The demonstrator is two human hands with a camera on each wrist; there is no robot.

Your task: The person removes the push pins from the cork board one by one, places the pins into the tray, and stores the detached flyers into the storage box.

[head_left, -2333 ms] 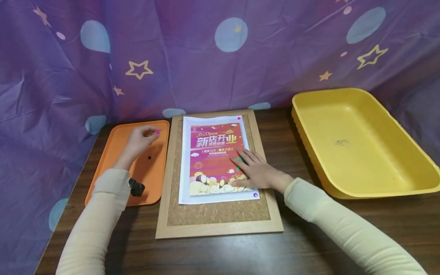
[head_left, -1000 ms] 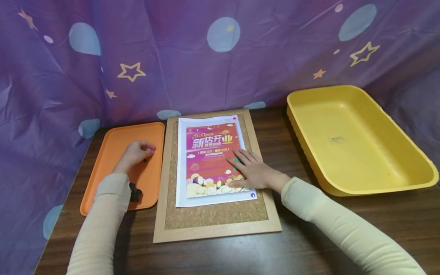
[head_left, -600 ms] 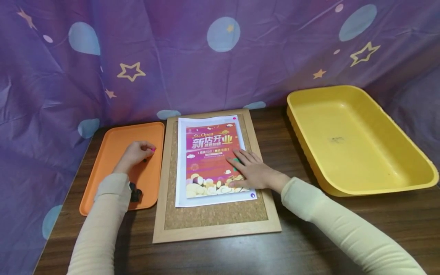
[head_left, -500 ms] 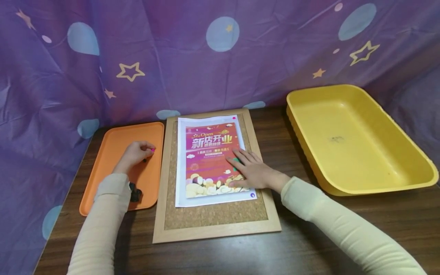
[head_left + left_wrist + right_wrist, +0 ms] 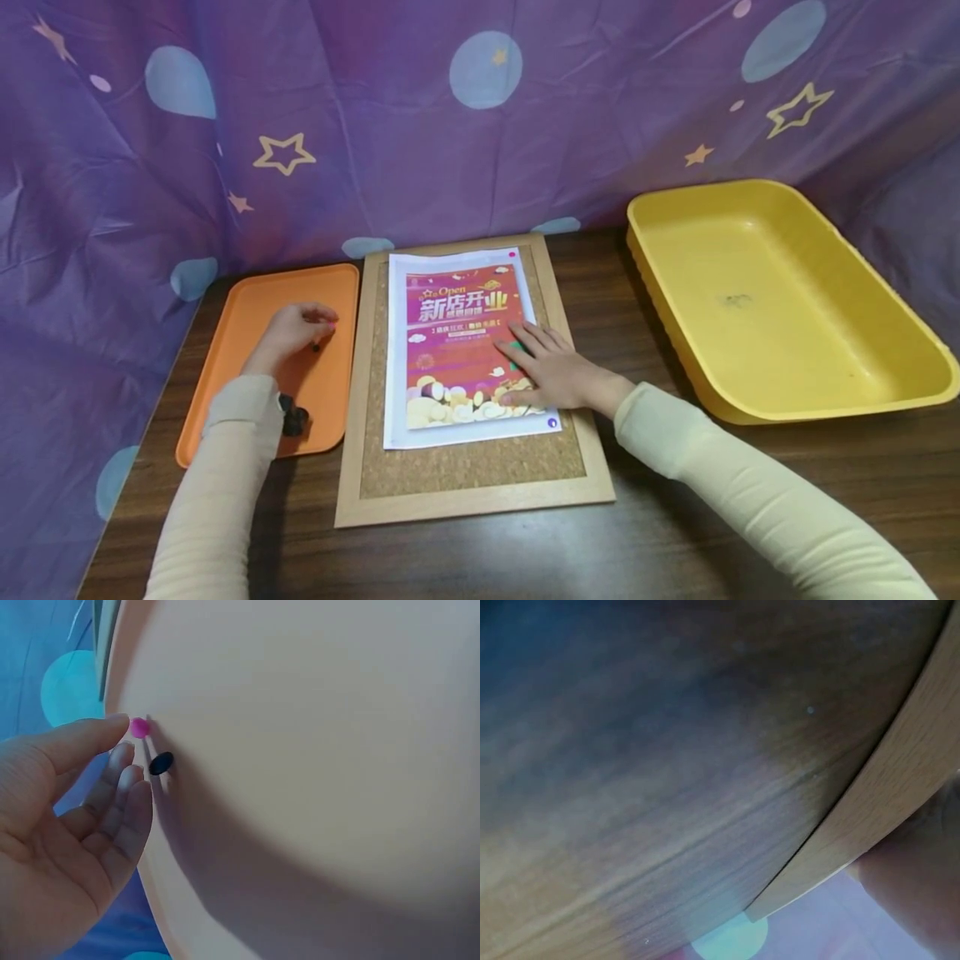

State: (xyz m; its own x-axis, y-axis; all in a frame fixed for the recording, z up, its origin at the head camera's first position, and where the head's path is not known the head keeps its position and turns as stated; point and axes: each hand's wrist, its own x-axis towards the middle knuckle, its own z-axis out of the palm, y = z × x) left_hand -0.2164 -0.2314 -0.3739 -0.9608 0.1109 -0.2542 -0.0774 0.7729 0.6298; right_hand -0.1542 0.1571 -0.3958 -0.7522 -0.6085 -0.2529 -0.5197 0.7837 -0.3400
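My left hand (image 5: 294,331) is low over the orange tray (image 5: 247,321). In the left wrist view its thumb and fingers stand apart, and a small pink round-headed push pin (image 5: 140,728) is just beyond the thumb tip. Close by on the tray is a small black round piece (image 5: 161,763). My right hand (image 5: 557,372) lies with spread fingers on the right side of a printed poster (image 5: 450,358), partly covering a green patch. The poster lies on a wood-framed cork board (image 5: 472,475), with a pink dot and a purple dot at its right corners.
A large yellow tub (image 5: 787,317) stands on the dark wooden table (image 5: 480,558), right of the board. Behind hangs a purple curtain (image 5: 405,108) with stars and circles. A black wrist device (image 5: 294,419) sits at the left cuff.
My left hand, raised with the pink push pin between its fingers, came down to the tray. Its fingers have now parted from the pin and shifted slightly. The right hand stays on the poster.
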